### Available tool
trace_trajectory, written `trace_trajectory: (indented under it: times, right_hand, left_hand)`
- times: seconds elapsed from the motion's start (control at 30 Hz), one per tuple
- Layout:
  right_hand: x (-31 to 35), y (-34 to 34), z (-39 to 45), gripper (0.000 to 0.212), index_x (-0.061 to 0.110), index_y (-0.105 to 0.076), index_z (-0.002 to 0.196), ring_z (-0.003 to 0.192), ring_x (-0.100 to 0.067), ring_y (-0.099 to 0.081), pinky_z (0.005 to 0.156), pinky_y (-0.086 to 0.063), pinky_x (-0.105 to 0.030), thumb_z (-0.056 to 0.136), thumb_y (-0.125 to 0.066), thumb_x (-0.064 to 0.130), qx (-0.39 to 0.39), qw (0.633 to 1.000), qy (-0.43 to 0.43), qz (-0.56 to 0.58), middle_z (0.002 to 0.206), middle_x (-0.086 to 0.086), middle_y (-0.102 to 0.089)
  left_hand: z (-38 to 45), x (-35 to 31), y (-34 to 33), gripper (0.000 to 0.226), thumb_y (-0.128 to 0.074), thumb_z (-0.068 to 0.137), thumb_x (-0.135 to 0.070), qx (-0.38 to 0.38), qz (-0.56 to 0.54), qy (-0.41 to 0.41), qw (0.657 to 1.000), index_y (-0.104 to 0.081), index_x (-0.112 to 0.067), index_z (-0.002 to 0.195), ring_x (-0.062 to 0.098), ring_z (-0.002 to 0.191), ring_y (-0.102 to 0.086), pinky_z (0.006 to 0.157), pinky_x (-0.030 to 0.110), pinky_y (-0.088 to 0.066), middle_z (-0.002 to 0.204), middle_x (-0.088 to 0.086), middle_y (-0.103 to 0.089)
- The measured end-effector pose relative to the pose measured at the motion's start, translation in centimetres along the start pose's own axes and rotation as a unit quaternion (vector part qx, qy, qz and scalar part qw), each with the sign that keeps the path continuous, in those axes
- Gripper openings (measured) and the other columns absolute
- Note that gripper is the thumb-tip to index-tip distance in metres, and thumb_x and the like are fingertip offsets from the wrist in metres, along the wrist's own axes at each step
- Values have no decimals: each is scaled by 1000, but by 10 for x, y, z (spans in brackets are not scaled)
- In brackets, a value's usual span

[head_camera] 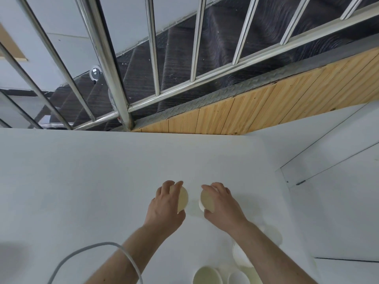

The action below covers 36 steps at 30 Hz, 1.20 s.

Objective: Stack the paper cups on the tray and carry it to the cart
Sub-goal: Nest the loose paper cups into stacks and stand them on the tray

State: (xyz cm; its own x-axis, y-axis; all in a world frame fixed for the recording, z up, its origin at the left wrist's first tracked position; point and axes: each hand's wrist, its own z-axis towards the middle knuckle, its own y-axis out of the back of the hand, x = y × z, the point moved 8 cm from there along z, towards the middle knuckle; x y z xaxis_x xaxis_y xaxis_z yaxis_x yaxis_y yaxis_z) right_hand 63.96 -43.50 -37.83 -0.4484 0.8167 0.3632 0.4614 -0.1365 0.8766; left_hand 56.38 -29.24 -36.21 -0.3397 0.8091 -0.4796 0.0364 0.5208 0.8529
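Bright, even light floods the white bench (102, 181), nearly washing it out. Soft, faint shadows pool under the hands and at lower left. Glare streaks the steel railing (106, 58). Wide-angle bending curves the rails toward the edges, and the cups (207, 276) along the bottom go slightly soft.

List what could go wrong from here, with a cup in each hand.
1. The left hand and right hand each grip a paper cup by its thin wall; squeezing while nesting one into the other cup may crush it.
2. More cups stand close beneath the forearms, so pulling back may tip them.
3. The grey cable loops over the left forearm and may snag.
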Motion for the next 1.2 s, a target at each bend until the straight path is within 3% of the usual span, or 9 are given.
trace_trajectory:
  times: [0.2, 0.37, 0.53, 0.9, 1.2]
  right_hand:
    - [47, 18, -15, 70, 33, -31, 147, 135, -15, -28, 91, -50, -31, 84, -60, 21, -67, 997, 3, 21, 146, 9, -26]
    - [87, 22, -44, 70, 34, -30, 147, 134, -15, -29, 91, -50, -30, 85, -60, 23, -107, 994, -19, 27, 146, 9, -25]
    - [138, 11, -81, 70, 36, -29, 148, 135, -13, -28, 94, -48, -29, 86, -59, 24, -139, 988, -48, 36, 148, 10, -22]
    - [225, -26, -138, 71, 39, -32, 146, 133, -11, -30, 92, -47, -26, 83, -60, 26, -177, 979, -76, 66, 145, 13, -24]
    - [268, -31, -175, 69, 37, -33, 146, 131, -12, -31, 88, -48, -26, 84, -61, 24, -194, 979, -40, 46, 143, 12, -27]
  left_hand:
    - [-22, 15, 37, 75, -59, 86, -33, -46, -20, -34, 998, -19, -27, 149, 21, 124, -39, 91, 30, -47, 142, -3, -26]
    - [-49, 33, 66, 69, -61, 85, -39, -60, -46, -84, 994, -29, -27, 146, 18, 122, -46, 94, 30, -45, 142, -8, -35]
    - [-88, 65, 101, 70, -65, 81, -43, -68, -74, -121, 988, -33, -30, 143, 13, 115, -51, 87, 26, -47, 137, -16, -39]
    - [-152, 130, 135, 67, -65, 77, -23, -56, -112, -163, 979, -39, -28, 140, 14, 119, -47, 91, 32, -48, 136, -13, -40]
    - [-204, 148, 154, 67, -64, 78, -22, -96, -116, -155, 976, -39, -28, 140, 15, 122, -43, 92, 28, -46, 139, -12, -39]
